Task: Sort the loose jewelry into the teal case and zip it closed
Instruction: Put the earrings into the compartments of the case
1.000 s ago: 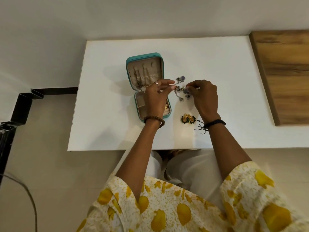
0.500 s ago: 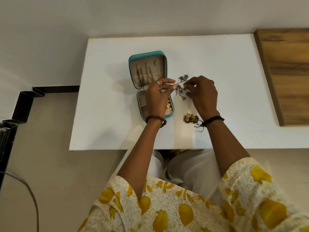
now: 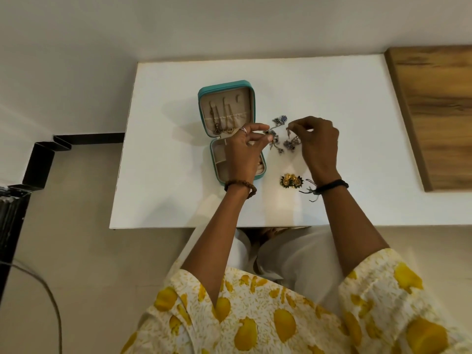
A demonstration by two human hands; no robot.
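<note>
open teal zip case (image 3: 226, 88) partly filled | left hand (image 3: 242, 154), right hand (image 3: 318, 146) pinch tangled silver-blue jewelry (image 3: 279, 135) | gold flower earrings (image 3: 291, 181) loose; zipping pending

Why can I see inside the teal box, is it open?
Yes, open. The teal box lies flat on the white table, lid folded back, with chains hanging in the lid and little compartments showing.

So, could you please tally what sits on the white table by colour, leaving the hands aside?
Teal: 1, the open teal case.
Silver-blue: 1 tangled jewelry cluster, pieces too small to separate.
Gold: 1 floral piece.
Total: 3, on the white table.
</note>
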